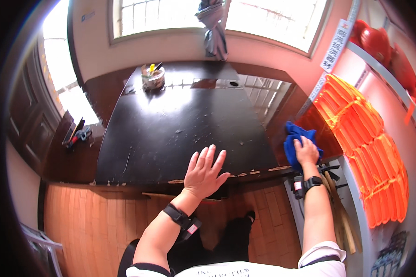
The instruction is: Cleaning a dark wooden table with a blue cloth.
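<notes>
My right hand [307,151] is closed on a crumpled blue cloth [292,144] at the right end of the desk. The cloth lies against the glossy brown desktop. My left hand [204,173] is spread over the desk's near edge, fingers apart and holding nothing; whether it touches the surface I cannot tell. Beneath and beyond it stretches the black desktop [180,138], dotted with small wet-looking spots and chipped along its front edge. Each of my wrists carries a black strap with a small device.
A clear tub [153,79] with pens stands at the back of the desk. Scissors [82,134] and other small tools sit at the left end. Folded orange vests [356,138] and red helmets [376,44] fill a rack on the right. Wooden handles [339,207] lean below the vests.
</notes>
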The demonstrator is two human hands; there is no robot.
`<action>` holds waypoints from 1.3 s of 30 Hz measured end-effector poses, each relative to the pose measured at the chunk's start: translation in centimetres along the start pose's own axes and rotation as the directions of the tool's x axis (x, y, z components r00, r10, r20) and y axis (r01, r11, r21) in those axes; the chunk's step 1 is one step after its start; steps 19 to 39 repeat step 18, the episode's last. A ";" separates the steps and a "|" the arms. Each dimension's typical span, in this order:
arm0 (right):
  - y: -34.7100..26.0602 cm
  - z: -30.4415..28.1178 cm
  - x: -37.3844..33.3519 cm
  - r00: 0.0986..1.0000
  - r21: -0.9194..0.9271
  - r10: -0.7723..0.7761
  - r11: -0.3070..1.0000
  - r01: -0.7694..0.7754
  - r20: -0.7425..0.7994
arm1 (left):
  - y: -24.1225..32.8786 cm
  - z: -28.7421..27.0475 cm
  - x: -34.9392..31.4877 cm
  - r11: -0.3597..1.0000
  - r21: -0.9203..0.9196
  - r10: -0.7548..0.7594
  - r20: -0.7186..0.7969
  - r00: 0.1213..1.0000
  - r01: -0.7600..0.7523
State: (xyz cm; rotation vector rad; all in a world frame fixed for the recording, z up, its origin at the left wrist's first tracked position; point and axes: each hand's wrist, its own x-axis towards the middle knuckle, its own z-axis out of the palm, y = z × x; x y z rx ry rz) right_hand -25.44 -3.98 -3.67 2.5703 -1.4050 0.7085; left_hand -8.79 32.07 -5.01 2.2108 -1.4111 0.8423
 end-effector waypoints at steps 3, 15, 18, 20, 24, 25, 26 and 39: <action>0.1 -0.5 1.2 0.976 -0.141 0.184 0.976 -0.167 0.120 | 0.2 -0.1 0.4 1.000 0.015 0.013 -0.052 0.999 -0.012; -20.9 -0.9 -9.1 0.788 0.178 -0.616 0.773 0.609 -0.022 | -0.4 1.2 -0.2 0.987 -0.163 -0.025 -0.112 0.993 0.006; -22.2 -2.7 -11.3 0.737 0.269 -0.674 0.721 0.639 0.054 | -1.3 -0.2 -0.6 0.959 -0.277 -0.084 -0.092 0.992 0.056; -22.2 -2.7 -11.3 0.737 0.269 -0.674 0.721 0.639 0.054 | -1.3 -0.2 -0.6 0.959 -0.277 -0.084 -0.092 0.992 0.056; -22.2 -2.7 -11.3 0.737 0.269 -0.674 0.721 0.639 0.054 | -1.3 -0.2 -0.6 0.959 -0.277 -0.084 -0.092 0.992 0.056; -22.2 -2.7 -11.3 0.737 0.269 -0.674 0.721 0.639 0.054 | -1.3 -0.2 -0.6 0.959 -0.277 -0.084 -0.092 0.992 0.056; -22.2 -2.7 -11.3 0.737 0.269 -0.674 0.721 0.639 0.054 | -1.3 -0.2 -0.6 0.959 -0.277 -0.084 -0.092 0.992 0.056; -22.2 -2.7 -11.3 0.737 0.269 -0.674 0.721 0.639 0.054 | -1.3 -0.2 -0.6 0.959 -0.277 -0.084 -0.092 0.992 0.056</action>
